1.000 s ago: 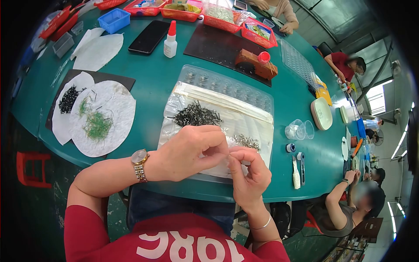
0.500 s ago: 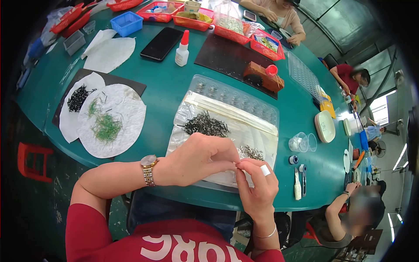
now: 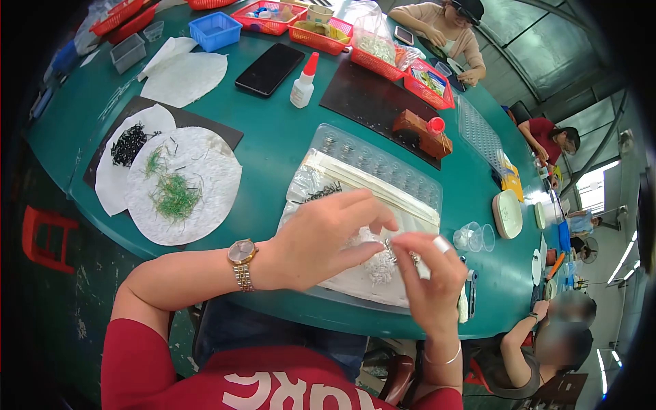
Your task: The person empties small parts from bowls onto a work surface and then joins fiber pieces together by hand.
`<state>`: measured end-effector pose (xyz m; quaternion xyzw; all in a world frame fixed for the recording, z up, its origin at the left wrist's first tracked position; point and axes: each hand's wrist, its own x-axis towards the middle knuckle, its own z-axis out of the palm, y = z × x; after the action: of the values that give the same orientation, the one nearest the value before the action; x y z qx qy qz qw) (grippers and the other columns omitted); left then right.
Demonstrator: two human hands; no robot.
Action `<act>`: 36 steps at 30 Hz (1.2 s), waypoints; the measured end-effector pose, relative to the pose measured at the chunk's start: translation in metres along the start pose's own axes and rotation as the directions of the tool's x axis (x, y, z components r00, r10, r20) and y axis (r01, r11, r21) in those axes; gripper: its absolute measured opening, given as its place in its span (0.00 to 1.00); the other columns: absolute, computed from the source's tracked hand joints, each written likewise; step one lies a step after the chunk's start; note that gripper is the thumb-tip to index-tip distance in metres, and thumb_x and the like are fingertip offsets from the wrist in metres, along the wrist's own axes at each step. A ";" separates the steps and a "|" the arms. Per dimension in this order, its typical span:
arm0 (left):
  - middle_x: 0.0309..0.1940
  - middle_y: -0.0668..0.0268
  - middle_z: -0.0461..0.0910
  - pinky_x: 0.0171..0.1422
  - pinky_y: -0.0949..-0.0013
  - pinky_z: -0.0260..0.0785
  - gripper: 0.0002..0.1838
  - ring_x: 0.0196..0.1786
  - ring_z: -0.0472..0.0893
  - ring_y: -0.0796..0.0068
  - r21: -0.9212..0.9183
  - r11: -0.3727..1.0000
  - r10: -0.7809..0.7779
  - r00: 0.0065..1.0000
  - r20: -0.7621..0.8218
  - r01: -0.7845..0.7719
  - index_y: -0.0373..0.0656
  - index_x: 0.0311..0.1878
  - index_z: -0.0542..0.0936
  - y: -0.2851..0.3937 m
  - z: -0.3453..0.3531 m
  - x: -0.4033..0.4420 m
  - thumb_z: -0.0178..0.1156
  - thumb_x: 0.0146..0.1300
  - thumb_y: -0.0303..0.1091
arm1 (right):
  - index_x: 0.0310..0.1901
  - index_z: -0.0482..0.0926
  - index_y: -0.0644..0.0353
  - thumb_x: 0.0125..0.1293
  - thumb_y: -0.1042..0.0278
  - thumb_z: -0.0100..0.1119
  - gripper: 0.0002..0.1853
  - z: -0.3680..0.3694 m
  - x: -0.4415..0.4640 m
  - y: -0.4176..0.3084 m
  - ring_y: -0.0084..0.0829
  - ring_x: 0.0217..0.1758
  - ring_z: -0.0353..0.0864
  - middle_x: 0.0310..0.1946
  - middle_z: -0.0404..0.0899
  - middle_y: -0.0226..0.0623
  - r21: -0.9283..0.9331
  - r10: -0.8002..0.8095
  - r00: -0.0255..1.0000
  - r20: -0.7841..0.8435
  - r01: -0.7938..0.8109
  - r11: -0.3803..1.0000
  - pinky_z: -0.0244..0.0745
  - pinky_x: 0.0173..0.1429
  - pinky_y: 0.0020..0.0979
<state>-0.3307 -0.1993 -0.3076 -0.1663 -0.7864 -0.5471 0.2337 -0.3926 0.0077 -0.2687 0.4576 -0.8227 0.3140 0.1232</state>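
Observation:
My left hand (image 3: 321, 236), with a watch on its wrist, is over a white sheet (image 3: 335, 283) on a clear plastic tray (image 3: 372, 162). Its thumb and fingers are apart, with nothing visible between them. My right hand (image 3: 437, 277), wearing a white ring, has its thumb and forefinger close together near the left fingertips; whatever they pinch is too small to make out. Below and between the hands lies a pile of small white pieces (image 3: 380, 268). Behind the left hand, a heap of short dark pieces (image 3: 322, 192) is partly covered. Silvery bits beside the right fingers are mostly hidden.
Left, white round sheets (image 3: 219, 178) bear green strands (image 3: 174, 197) and black bits (image 3: 128, 145). Beyond stand a glue bottle (image 3: 302, 89), a phone (image 3: 270, 70), a brown block (image 3: 413, 130) and red baskets (image 3: 321, 42). Clear cups (image 3: 471, 236) stand right. Other people sit around the table.
My hands, fingertips touching before, have moved apart; the right hand went right. The white pile now shows between them. The whole view has shifted slightly.

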 end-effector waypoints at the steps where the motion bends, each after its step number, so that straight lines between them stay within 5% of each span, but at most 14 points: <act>1: 0.39 0.63 0.83 0.42 0.66 0.78 0.11 0.40 0.84 0.66 0.044 0.998 0.042 0.997 -0.063 -0.039 0.41 0.47 0.84 0.001 -0.002 0.002 0.69 0.62 0.21 | 0.42 0.87 0.59 0.59 0.79 0.74 0.10 0.000 0.015 0.012 0.41 0.40 0.85 0.38 0.88 0.38 -0.006 -0.028 0.999 -0.028 0.027 1.000 0.78 0.44 0.38; 5: 0.43 0.66 0.82 0.46 0.66 0.74 0.13 0.43 0.83 0.67 0.156 0.912 0.367 0.924 0.103 -0.380 0.46 0.47 0.84 -0.012 0.006 -0.008 0.71 0.59 0.25 | 0.39 0.89 0.55 0.61 0.73 0.74 0.06 0.027 0.082 0.067 0.38 0.47 0.83 0.40 0.88 0.32 -0.077 -0.107 0.993 -0.042 0.103 0.992 0.74 0.53 0.39; 9: 0.43 0.70 0.81 0.47 0.68 0.73 0.10 0.43 0.82 0.72 0.212 0.823 0.481 0.845 0.233 -0.527 0.48 0.46 0.83 -0.016 0.009 -0.014 0.66 0.61 0.31 | 0.38 0.90 0.54 0.62 0.69 0.73 0.04 0.069 0.107 0.103 0.36 0.50 0.81 0.42 0.87 0.29 -0.089 -0.066 0.997 0.031 0.069 0.994 0.69 0.57 0.39; 16: 0.42 0.71 0.82 0.48 0.68 0.73 0.09 0.42 0.82 0.72 0.261 0.841 0.442 0.880 0.173 -0.474 0.49 0.44 0.84 -0.011 0.002 -0.010 0.67 0.60 0.31 | 0.36 0.90 0.54 0.63 0.68 0.72 0.02 0.079 0.108 0.100 0.36 0.51 0.80 0.43 0.86 0.28 -0.197 -0.078 0.986 0.146 0.106 0.975 0.68 0.57 0.39; 23: 0.40 0.71 0.83 0.49 0.64 0.73 0.08 0.43 0.82 0.65 0.281 0.939 0.247 0.957 -0.151 -0.198 0.47 0.39 0.86 -0.016 -0.031 0.020 0.73 0.56 0.27 | 0.39 0.90 0.54 0.64 0.66 0.72 0.04 0.077 0.113 0.105 0.38 0.53 0.80 0.45 0.85 0.31 -0.190 -0.063 0.974 0.216 0.105 0.976 0.69 0.59 0.41; 29: 0.41 0.69 0.79 0.57 0.61 0.72 0.07 0.53 0.77 0.64 0.364 0.894 0.183 0.955 0.234 -0.260 0.48 0.35 0.84 -0.019 -0.036 0.015 0.74 0.55 0.29 | 0.41 0.89 0.56 0.66 0.68 0.70 0.05 0.046 0.096 0.084 0.40 0.52 0.80 0.47 0.85 0.35 -0.084 -0.002 0.995 0.096 0.010 0.996 0.68 0.62 0.42; 36: 0.43 0.71 0.76 0.66 0.61 0.67 0.06 0.57 0.75 0.68 0.588 0.725 0.088 0.895 0.437 -0.358 0.47 0.33 0.83 -0.009 -0.033 0.008 0.71 0.57 0.34 | 0.42 0.88 0.55 0.65 0.74 0.71 0.05 -0.011 0.008 0.044 0.40 0.54 0.81 0.48 0.87 0.34 -0.123 0.124 0.992 0.024 -0.120 0.985 0.68 0.63 0.38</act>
<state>-0.3359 -0.2329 -0.3008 -0.2716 -0.9305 -0.1612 0.1856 -0.4343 0.0260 -0.2740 0.4027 -0.8687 0.2632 0.1183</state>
